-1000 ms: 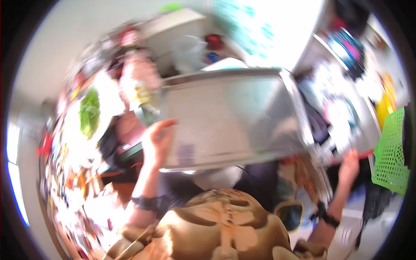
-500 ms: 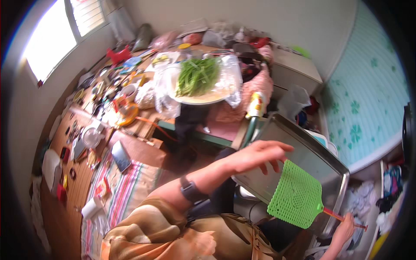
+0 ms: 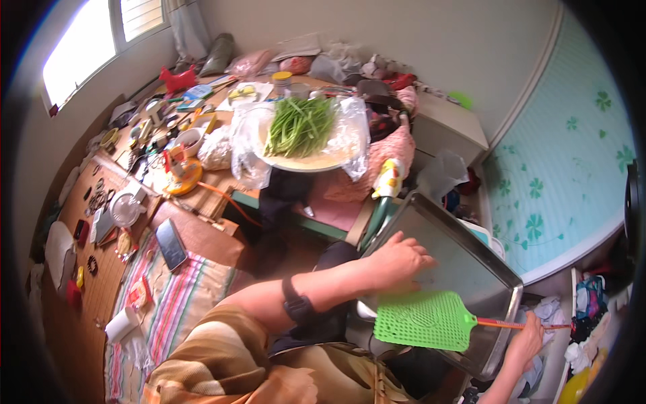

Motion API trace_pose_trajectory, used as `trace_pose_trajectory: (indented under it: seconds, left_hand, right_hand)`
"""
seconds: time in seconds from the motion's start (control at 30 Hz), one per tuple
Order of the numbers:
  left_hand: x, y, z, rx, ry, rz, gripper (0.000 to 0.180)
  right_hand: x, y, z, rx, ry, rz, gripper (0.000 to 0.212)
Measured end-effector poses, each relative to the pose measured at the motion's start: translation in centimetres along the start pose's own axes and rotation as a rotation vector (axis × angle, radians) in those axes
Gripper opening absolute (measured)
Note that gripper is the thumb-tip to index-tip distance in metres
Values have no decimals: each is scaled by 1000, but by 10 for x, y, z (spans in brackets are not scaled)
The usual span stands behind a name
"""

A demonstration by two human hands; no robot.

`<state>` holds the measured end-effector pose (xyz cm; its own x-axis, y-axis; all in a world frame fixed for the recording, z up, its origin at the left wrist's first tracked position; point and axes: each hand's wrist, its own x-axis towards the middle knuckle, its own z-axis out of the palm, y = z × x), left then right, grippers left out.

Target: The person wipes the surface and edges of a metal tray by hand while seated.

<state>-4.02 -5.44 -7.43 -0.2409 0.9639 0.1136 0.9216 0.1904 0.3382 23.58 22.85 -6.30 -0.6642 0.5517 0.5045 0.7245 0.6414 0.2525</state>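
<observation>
Holding a fly swatter beside a metal tray

Head view. The right hand (image 3: 526, 342) is closed around the thin orange-red handle (image 3: 498, 324) of a green fly swatter (image 3: 424, 322), and the tip of the handle projects past the fist. The perforated square head points toward the person's left, above the lap and partly in front of the near side of a shallow rectangular metal tray (image 3: 464, 269). Contact between swatter and tray cannot be determined. The left hand (image 3: 404, 261), with a black wristband (image 3: 296, 308) on its wrist, is poised over the tray just beyond the swatter's upper edge. Its fingers are loosely bent; the palm is hidden, so whether they are clamped on anything cannot be told.

The step in hand appears to be handling the swatter one-handed, with the left hand close by. Moving the swatter from this position would call for a firm right-hand grip and clearance between its head, the left fingers and the tray rim.

Surroundings: cut green stalks (image 3: 301, 128) lie on a round tray (image 3: 309, 163) on the cluttered table; a smartphone (image 3: 171, 244) rests at the edge of a striped mat (image 3: 178, 303).
</observation>
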Motion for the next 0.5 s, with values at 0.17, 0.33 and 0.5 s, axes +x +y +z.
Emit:
trace_pose_trajectory:
  seconds: [0.17,0.33,0.5]
  left_hand:
    - [-5,39,-6,-176,168,132,56]
    - [3,47,9,100,52,171,64]
    - [37,53,49,33,100,187,69]
  right_hand:
    - [11,-16,-15,36,-4,46,25]
    - [14,-12,-4,-19,12,39,22]
    - [38,-40,-21,-11,81,10,24]
